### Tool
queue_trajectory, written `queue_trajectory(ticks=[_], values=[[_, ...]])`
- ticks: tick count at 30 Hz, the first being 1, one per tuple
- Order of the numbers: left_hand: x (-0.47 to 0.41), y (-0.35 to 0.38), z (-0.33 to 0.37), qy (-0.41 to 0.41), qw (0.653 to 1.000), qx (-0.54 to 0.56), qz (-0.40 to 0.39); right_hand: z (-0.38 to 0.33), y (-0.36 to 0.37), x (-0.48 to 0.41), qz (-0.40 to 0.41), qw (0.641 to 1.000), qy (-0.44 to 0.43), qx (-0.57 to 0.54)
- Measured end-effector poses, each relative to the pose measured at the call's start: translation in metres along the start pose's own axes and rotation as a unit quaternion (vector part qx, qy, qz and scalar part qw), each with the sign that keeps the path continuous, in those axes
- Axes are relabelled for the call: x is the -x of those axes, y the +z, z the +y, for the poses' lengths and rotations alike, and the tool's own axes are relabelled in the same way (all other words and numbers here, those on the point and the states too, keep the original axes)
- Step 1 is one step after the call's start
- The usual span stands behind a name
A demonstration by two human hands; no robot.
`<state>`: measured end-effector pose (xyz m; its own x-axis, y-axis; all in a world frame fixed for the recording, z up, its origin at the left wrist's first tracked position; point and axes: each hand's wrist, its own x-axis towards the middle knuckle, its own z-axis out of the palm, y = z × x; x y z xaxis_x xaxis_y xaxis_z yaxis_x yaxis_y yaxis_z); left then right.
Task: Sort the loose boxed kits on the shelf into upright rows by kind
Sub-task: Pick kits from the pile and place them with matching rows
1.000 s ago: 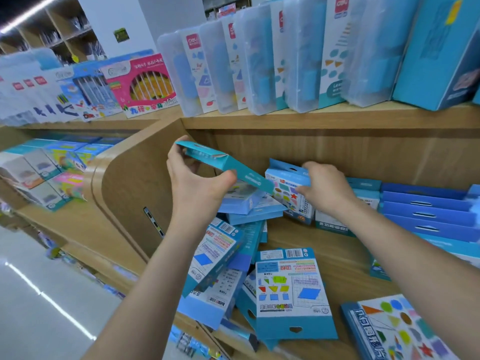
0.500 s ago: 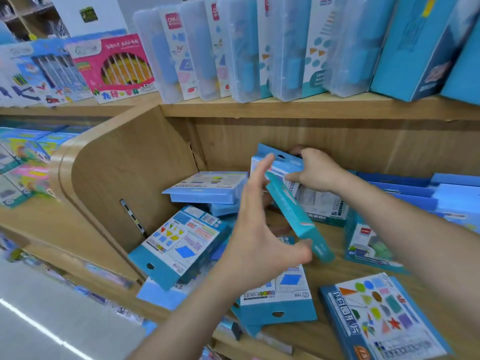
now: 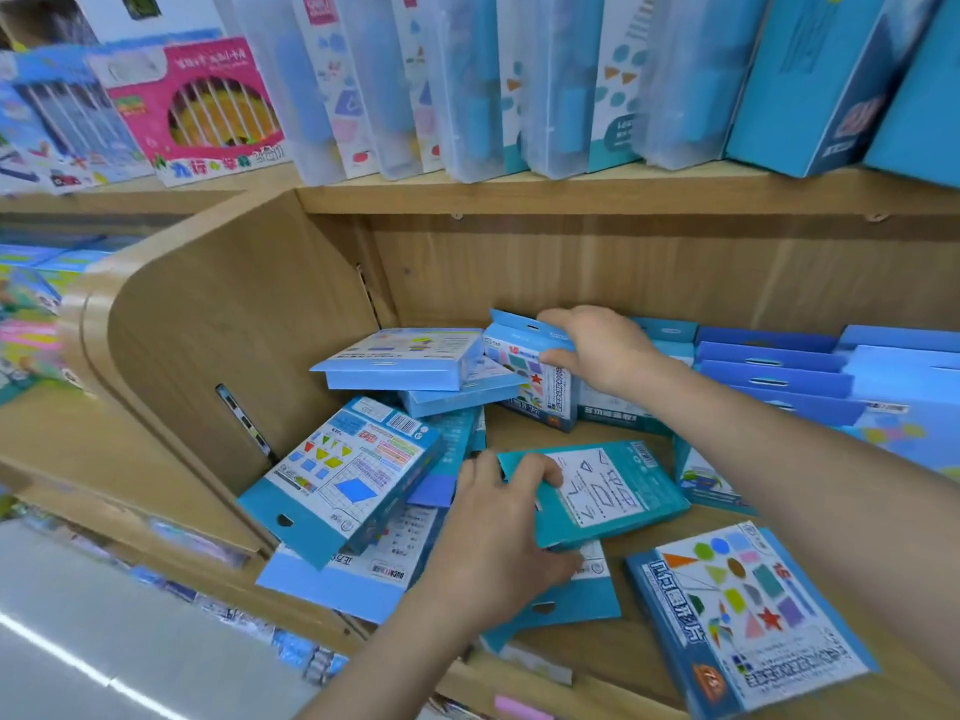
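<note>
- Head view: we find the left hand (image 3: 498, 537) gripping the teal kit (image 3: 613, 491) by its left end. The kit lies face up over loose kits (image 3: 353, 475) on the shelf (image 3: 587, 657), extending right of the fingers.
- The right hand (image 3: 597, 350) pinches the top flap of an upright kit (image 3: 530, 376) at the shelf's back.

Blue boxed kits (image 3: 353, 475) in a loose heap; teal kit (image 3: 608, 491) flat on top
</note>
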<state>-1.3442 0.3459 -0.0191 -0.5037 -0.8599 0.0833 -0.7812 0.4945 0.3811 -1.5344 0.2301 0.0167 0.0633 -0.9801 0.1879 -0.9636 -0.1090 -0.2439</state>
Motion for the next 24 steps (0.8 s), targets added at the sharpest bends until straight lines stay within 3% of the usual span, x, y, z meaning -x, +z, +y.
queue_trajectory(ticks=[5, 10, 11, 17, 24], values=[[0.009, -0.046, 0.009, -0.023, 0.990, -0.070, -0.121, -0.001, -0.001, 0.004, -0.020, 0.999, -0.007, 0.036], [-0.043, -0.109, 0.021, 0.097, 0.984, -0.134, 0.071, 0.011, -0.003, 0.016, -0.003, 0.999, -0.034, 0.032], [-0.068, -0.113, 0.023, 0.117, 0.977, -0.157, 0.079, 0.015, -0.006, 0.019, 0.010, 0.999, -0.028, 0.026], [-0.176, -0.069, 0.020, 0.178, 0.921, -0.338, -0.078, 0.034, -0.019, 0.043, 0.041, 0.996, 0.000, 0.084], [-0.198, -0.056, 0.012, 0.193, 0.909, -0.357, -0.090, 0.033, -0.022, 0.040, 0.013, 0.972, 0.001, 0.233]])
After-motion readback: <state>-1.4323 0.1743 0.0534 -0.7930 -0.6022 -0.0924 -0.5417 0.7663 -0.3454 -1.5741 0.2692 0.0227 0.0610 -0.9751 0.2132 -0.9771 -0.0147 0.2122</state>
